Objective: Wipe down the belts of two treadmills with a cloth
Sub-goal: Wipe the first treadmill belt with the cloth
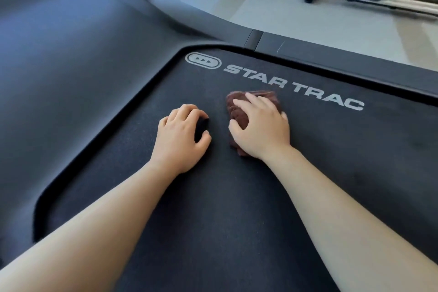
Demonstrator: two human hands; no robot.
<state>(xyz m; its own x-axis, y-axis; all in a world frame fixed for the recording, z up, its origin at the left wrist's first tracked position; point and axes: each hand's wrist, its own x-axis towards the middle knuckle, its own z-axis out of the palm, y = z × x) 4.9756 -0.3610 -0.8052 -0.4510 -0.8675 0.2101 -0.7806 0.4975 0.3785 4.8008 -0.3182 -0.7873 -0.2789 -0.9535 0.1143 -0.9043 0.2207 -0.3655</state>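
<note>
Right hand (260, 125): fingers (254, 99) spread, curled over the bunched brown cloth (238, 115) on the belt (213, 220) below the logo (294, 83). Left hand (182, 135) arched, fingertips down; holding anything, can't tell. Risk: the wad rolls under your palm and skips strips; your weight may make the belt creep.

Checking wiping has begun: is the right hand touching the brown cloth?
Touching. Head view shows the right hand on the cloth, fingers curled over it.

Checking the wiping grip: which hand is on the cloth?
The right hand: it holds the brown cloth against the belt. The left hand sits beside it, apart from that cloth.
</note>
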